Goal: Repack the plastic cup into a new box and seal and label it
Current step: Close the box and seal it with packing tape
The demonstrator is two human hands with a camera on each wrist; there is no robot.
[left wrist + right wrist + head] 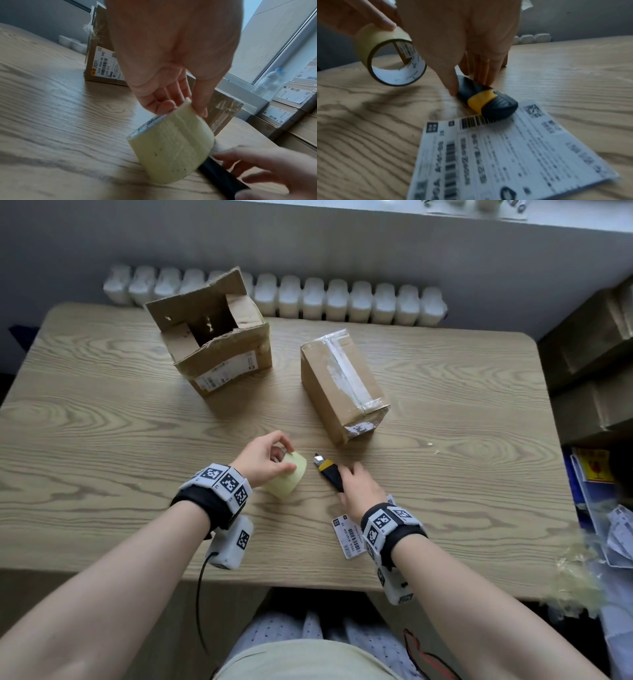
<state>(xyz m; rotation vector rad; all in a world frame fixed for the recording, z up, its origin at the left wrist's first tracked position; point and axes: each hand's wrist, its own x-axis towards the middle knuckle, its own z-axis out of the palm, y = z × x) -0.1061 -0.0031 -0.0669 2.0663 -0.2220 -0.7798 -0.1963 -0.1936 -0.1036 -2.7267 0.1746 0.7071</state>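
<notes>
The counter (pixel 120 419) is pale tan wood with darker swirling grain. The tape roll (pixel 289 479) is a milky yellow-green, its core white inside with small dark print. The utility knife (pixel 329 470) is black with a yellow band and a silvery blade. Both cardboard boxes, the open box (pixel 222 361) and the taped box (pixel 339 392), are brown; the taped one carries a glossy clear strip. The shipping label (pixel 347 537) is white with black barcodes. The wristbands (pixel 226 484) show black-and-white square markers.
</notes>
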